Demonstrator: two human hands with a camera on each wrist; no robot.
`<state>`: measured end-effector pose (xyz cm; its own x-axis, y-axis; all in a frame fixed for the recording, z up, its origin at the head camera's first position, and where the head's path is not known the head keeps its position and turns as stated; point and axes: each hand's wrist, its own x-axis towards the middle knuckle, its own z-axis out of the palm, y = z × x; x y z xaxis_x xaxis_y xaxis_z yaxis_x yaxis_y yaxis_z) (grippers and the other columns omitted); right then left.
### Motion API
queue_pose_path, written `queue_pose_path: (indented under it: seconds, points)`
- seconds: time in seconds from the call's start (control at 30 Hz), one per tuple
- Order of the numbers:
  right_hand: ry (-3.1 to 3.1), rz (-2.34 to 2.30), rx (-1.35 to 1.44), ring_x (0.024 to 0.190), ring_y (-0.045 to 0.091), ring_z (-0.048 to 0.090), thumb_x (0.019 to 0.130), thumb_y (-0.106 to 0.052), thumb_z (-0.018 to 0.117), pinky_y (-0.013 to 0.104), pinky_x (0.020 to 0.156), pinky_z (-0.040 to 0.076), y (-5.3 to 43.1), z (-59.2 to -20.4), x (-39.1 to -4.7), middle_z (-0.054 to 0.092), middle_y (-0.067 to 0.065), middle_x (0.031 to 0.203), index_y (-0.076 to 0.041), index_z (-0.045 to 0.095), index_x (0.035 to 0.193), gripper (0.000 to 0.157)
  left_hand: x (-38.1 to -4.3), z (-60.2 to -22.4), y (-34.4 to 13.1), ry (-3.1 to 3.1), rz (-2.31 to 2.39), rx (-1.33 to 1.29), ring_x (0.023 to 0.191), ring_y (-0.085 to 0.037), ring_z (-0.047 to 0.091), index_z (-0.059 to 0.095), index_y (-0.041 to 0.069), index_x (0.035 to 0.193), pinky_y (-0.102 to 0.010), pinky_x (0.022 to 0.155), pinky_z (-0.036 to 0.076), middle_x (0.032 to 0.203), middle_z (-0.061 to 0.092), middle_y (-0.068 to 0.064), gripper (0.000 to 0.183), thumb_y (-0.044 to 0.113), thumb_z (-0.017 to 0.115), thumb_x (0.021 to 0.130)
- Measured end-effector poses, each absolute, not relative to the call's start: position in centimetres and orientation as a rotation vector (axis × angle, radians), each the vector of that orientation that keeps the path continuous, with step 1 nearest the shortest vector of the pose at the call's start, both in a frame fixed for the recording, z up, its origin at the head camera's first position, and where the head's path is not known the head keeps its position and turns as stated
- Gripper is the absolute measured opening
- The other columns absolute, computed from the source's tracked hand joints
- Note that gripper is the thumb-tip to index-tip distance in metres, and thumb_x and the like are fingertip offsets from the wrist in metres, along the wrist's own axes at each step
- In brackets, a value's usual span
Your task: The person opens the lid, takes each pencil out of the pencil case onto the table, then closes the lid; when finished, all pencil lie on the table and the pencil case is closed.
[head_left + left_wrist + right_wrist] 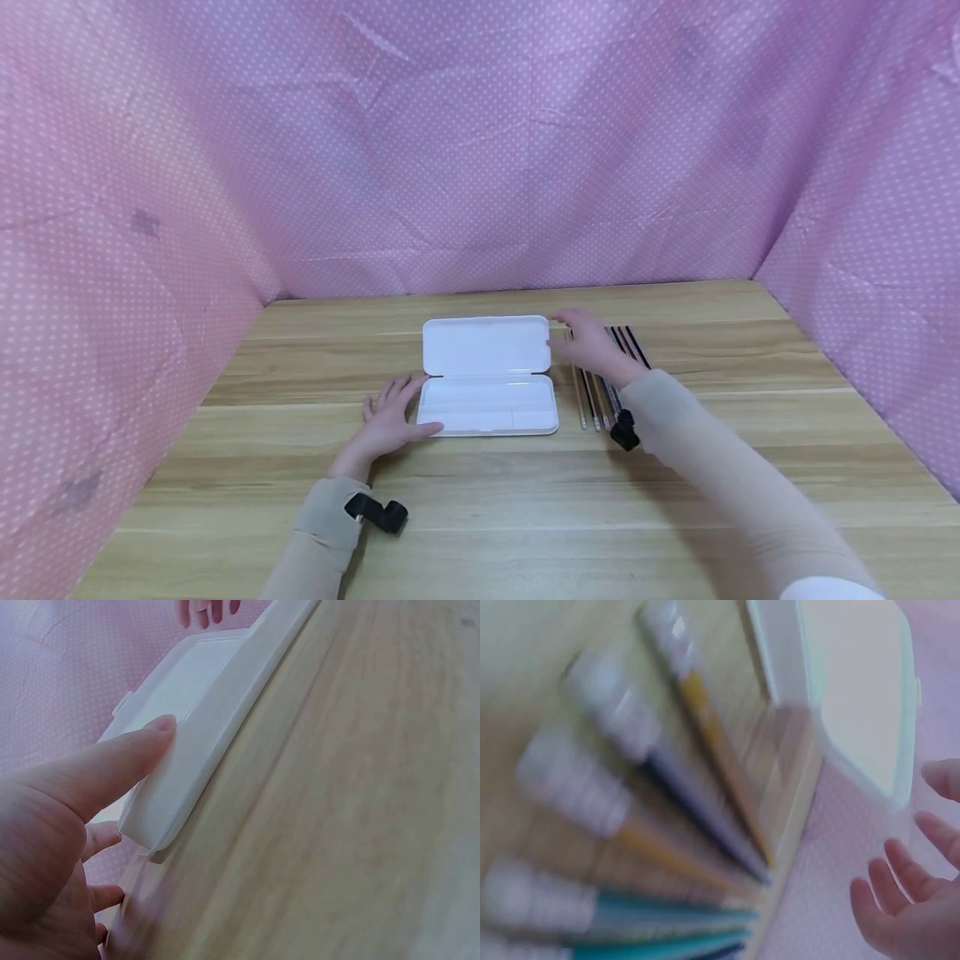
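A white pencil case lies open on the table, its lid (486, 346) laid back behind the shallow base (472, 396). My left hand (388, 425) is at the base's left end, fingers spread beside it. In the left wrist view the straight thumb (139, 754) touches the front of the case. My right hand (592, 346) hovers at the lid's right edge, with fingers extended and nothing between them. Beneath its wrist, several pencils (590, 400) lie in a row, partly hidden. The right wrist view shows their white eraser ends and an orange pencil (712, 727).
The wooden table (495, 517) carries the case and the pencils. Behind and along both sides hangs a pink dotted cloth (465, 167). Each wrist wears a black camera, one of them the left-hand camera (378, 512).
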<state>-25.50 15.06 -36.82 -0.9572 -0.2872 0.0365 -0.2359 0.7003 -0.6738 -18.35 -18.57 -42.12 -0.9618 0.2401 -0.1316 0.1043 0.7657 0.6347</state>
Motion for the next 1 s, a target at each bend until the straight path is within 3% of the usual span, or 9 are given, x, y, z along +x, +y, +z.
queue_pose_path:
  seconds: [0.13, 0.4, 1.0]
  points:
    - [2.873, -1.047, -0.516, 0.136, 0.041, 0.027, 0.092, -0.02, 0.061, 0.057, 0.109, 0.027, 12.9, -36.8, -25.6, 0.033, 0.023, 0.147, -0.005, 0.04, 0.141, 0.056, -18.4, -42.1, -18.5, 2.758, 0.964, 0.267, 0.143, -0.042, 0.0, 0.029, 0.025, 0.148, -0.067, 0.103, -0.012, 0.157, 0.012, -0.019, 0.086, 0.048, 0.073, 0.078]
    - [2.941, -0.827, -0.62, 0.141, 0.038, 0.019, 0.091, -0.026, 0.062, 0.055, 0.114, 0.016, 9.5, -36.5, -26.0, 0.027, 0.018, 0.153, -0.008, 0.037, 0.145, 0.062, -18.5, -42.3, -18.7, 2.767, 0.95, 0.257, 0.143, -0.044, 0.001, 0.03, 0.025, 0.148, -0.068, 0.104, -0.01, 0.156, 0.012, -0.02, 0.086, 0.048, 0.073, 0.078]
    - [2.921, -0.776, -0.629, 0.137, 0.037, 0.023, 0.091, -0.03, 0.063, 0.058, 0.111, 0.009, 7.8, -36.5, -25.9, 0.037, 0.016, 0.146, -0.016, 0.04, 0.143, 0.059, -18.5, -42.4, -18.6, 2.774, 0.943, 0.267, 0.142, -0.044, 0.002, 0.03, 0.025, 0.148, -0.068, 0.103, -0.01, 0.156, 0.013, -0.02, 0.087, 0.05, 0.073, 0.077]
